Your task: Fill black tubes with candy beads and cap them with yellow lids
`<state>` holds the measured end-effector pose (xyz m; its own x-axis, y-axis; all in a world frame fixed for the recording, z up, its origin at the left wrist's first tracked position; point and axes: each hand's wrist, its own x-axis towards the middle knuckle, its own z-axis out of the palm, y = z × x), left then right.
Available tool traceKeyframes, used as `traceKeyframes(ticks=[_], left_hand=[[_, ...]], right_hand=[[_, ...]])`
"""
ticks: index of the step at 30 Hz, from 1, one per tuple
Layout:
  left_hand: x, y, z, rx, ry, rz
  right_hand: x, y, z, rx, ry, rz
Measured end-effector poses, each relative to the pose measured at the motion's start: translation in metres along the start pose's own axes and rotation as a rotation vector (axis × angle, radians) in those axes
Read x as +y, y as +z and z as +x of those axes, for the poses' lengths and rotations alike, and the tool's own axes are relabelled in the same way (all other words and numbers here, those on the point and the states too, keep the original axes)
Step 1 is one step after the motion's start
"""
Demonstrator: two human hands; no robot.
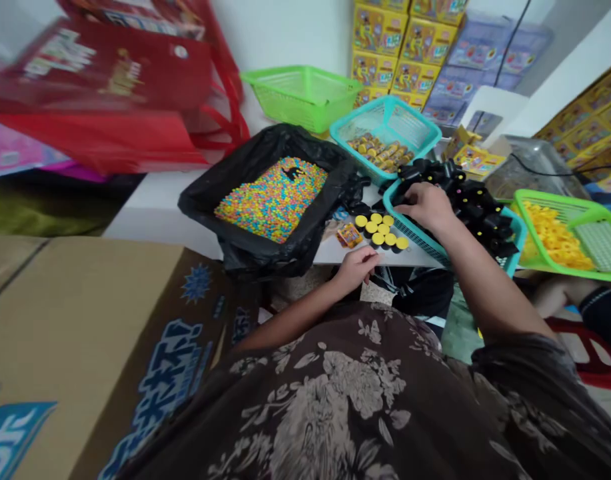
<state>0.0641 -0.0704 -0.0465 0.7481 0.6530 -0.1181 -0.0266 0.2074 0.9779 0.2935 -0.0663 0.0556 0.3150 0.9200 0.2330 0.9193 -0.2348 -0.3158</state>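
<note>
White wall and stacked printed cartons frame a white desk [155, 217], with a brown cardboard carton [80, 340] printed in blue filling the lower left and a red carrier bag [105, 87] blurred at upper left. Farther right on the desk, a black plastic bag [220, 207] lies open around a heap of multicoloured candy beads [272, 200], with a lime-green basket [300, 100] behind it. Near the desk's front edge lie a small orange packet [349, 235] and a cluster of round black pieces with yellow tops [378, 230]. The left hand [356, 269] is just beside them, its grip loosely curled, and its fingers hide whether it pinches anything. Behind, a teal basket [385, 130] holds gold-wrapped tubes [380, 152]. The right hand [425, 208] presses down at a second teal basket [415, 233] heaped with black capsules with yellow dots [478, 213], its grip closed over them, though whether one is pinched cannot be seen. They look like light, stiff plastic, probably slippery, best taken by the body between finger and thumb. That basket's far side is buried, and a lime-green tray of yellow pieces [555, 237] is cut off at the right edge.
</note>
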Motion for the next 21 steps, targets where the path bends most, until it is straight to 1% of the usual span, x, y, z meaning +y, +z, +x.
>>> traceKeyframes(ticks=[4,7,9,11,13,16,18,19,20,21], left_hand=[[0.003,-0.021,-0.003,0.105,0.082,-0.025],[0.005,-0.026,-0.007,0.098,0.119,-0.065],[0.007,-0.026,-0.008,0.109,0.13,-0.129],[0.01,-0.027,-0.007,0.151,0.151,-0.221],[0.017,-0.031,-0.006,0.2,0.194,-0.305],[0.03,-0.033,-0.013,0.277,0.245,-0.351],[0.037,-0.033,-0.021,0.371,0.249,-0.328],[0.039,-0.034,-0.023,0.429,0.26,-0.316],[0.041,-0.035,-0.023,0.467,0.269,-0.3],[0.042,-0.037,-0.021,0.49,0.279,-0.278]], right_hand=[[-0.005,-0.008,-0.007,0.091,-0.122,0.207],[-0.02,-0.002,-0.013,0.107,-0.149,0.391],[-0.035,0.008,-0.011,0.05,-0.145,0.565],[-0.053,0.021,-0.005,-0.038,-0.124,0.754],[-0.073,0.032,-0.002,-0.114,-0.086,0.893],[-0.105,0.038,-0.014,-0.162,-0.015,0.953],[-0.121,0.04,-0.028,-0.176,0.027,0.97],[-0.126,0.042,-0.033,-0.18,0.045,1.004],[-0.129,0.045,-0.035,-0.174,0.066,1.045],[-0.128,0.048,-0.036,-0.203,0.077,1.077]])
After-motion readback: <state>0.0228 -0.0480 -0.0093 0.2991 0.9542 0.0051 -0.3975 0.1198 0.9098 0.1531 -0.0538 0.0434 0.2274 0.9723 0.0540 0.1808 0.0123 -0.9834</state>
